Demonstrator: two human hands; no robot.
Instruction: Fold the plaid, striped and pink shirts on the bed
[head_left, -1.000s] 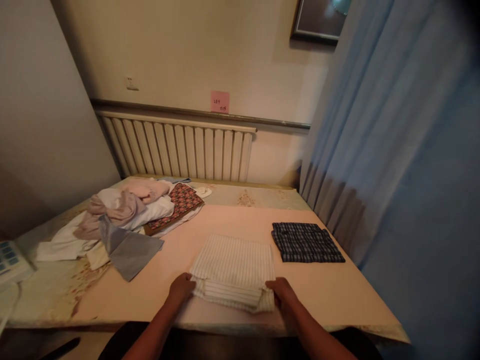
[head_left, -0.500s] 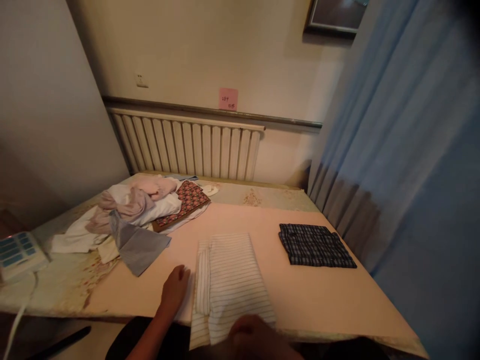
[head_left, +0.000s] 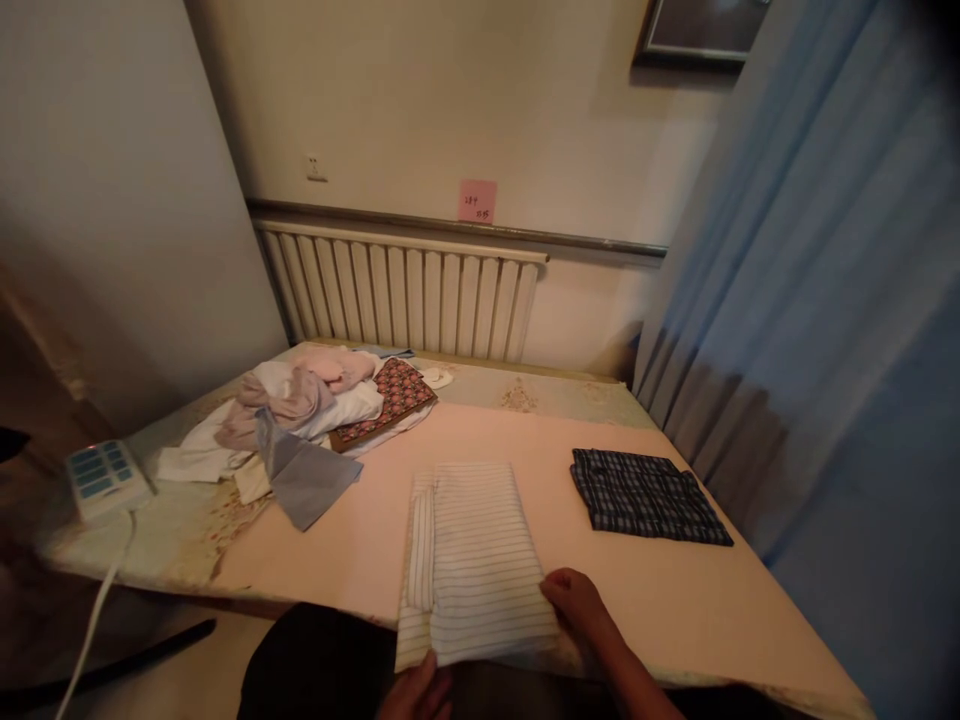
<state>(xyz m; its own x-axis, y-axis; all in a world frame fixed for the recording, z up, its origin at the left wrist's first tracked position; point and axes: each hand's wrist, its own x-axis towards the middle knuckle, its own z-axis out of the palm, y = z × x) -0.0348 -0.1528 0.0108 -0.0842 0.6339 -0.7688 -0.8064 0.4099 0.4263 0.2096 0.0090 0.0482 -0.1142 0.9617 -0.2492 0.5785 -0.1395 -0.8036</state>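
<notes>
White corded block (head_left: 109, 480): well out to the left of the left hand and beyond it, apart from the fabric; perhaps a power strip.
Loose clothes heap (head_left: 281, 405): ahead and to the left of the left hand, with a grey cloth (head_left: 307, 485) spilling toward that hand and a red floral-print cloth (head_left: 394, 395) at the heap's right side.
Left hand (head_left: 416, 692): narrow, thumb over the near edge of the striped cloth, apparently pinching it; the lower part is out of view.
White striped cloth (head_left: 484, 560): between the hands, mostly flat on the pink-covered worktop (head_left: 675, 610), its near end reaching the front edge; a narrow folded strip runs along its left side.
Handling: an even, light pull from both hands should keep the layers square; too hard a tug at the near edge could skew the left strip. Smoothing outward before creasing would help.
Right hand (head_left: 574, 595): fingers curled narrow at the cloth's right edge; I cannot tell whether they pinch it.
Dark plaid cloth (head_left: 649, 497): ahead and to the right of the right hand, folded flat, untouched; good to keep the elbow clear of it.
</notes>
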